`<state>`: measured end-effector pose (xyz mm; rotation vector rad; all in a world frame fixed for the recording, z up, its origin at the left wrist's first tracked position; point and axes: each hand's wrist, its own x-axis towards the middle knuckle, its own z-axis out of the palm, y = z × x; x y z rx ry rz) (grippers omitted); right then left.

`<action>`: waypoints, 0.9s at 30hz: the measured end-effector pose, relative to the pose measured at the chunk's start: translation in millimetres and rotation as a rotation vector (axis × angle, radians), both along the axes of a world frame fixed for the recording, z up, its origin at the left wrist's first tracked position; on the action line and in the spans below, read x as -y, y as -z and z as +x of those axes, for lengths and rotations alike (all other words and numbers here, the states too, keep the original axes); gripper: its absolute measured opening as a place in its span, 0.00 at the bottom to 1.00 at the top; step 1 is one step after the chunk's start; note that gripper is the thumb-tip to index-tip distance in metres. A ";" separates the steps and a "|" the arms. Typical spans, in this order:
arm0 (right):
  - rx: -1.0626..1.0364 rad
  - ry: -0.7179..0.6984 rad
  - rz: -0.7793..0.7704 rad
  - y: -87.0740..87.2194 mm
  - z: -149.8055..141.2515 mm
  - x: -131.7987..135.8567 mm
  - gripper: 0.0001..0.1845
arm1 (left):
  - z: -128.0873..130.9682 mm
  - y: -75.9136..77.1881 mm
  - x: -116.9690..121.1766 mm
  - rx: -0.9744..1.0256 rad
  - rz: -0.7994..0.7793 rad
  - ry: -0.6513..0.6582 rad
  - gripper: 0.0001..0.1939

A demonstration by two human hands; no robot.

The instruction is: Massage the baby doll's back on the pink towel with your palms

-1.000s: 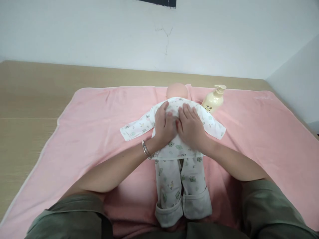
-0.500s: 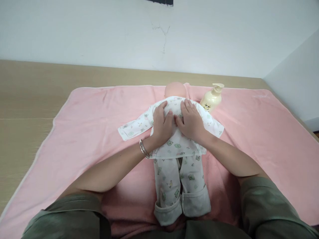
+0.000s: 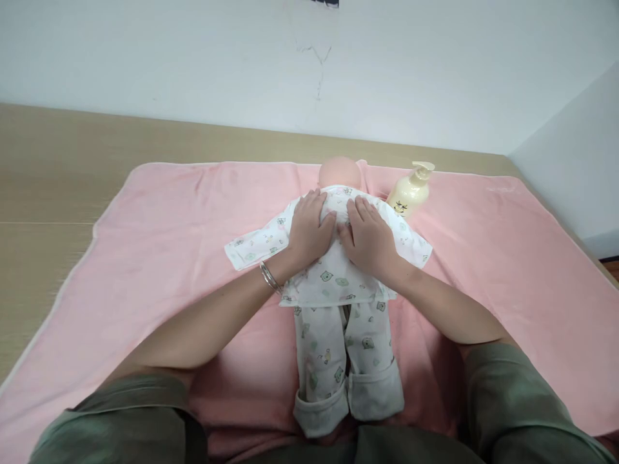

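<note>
A baby doll (image 3: 340, 173) lies with its bald head away from me, only the smooth round of the head showing. It wears a white printed top (image 3: 333, 283) and matching pants (image 3: 322, 361) with turned-up cuffs. My left hand (image 3: 312, 225) rests flat on the left of the doll's upper torso, and a silver bangle (image 3: 268, 276) circles that wrist. On the right of the torso lies my right hand (image 3: 370, 235), palm down with fingers extended. Both thumbs point inward near the middle, a small gap between them. The cloth under my palms is hidden.
Beneath the doll spreads a pink blanket (image 3: 159, 258) over a wooden surface (image 3: 43, 167). A cream pump bottle (image 3: 410, 190) lies tilted beside the doll's right-hand sleeve. Behind stands a white wall (image 3: 193, 64) with a crack in it.
My left hand has shifted slightly outward and up the doll's torso, its fingers now nearer the shoulder. The right hand has slid slightly down. The view has moved a little.
</note>
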<state>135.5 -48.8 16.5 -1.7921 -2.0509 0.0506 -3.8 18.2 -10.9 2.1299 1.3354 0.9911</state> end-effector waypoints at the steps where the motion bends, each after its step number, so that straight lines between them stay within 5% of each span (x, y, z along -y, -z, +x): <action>1: 0.019 -0.009 0.005 -1.7 -0.5 1.1 0.32 | 0.0 0.4 0.2 -0.030 -0.003 -0.006 0.26; 9: -0.021 -0.017 -0.063 0.2 18.0 -28.9 0.32 | 1.2 -14.8 38.2 -0.269 0.201 0.097 0.28; 17: 0.055 0.001 0.037 -0.7 4.5 -4.0 0.30 | -2.4 -0.6 -1.3 -0.169 0.107 0.021 0.33; 24: -0.016 -0.013 -0.125 -3.0 20.0 -30.8 0.33 | 2.3 -8.7 30.0 -0.258 0.206 0.037 0.28; 27: -0.025 0.007 -0.076 0.2 20.2 -31.5 0.32 | 1.3 -9.1 23.7 -0.235 0.196 0.060 0.27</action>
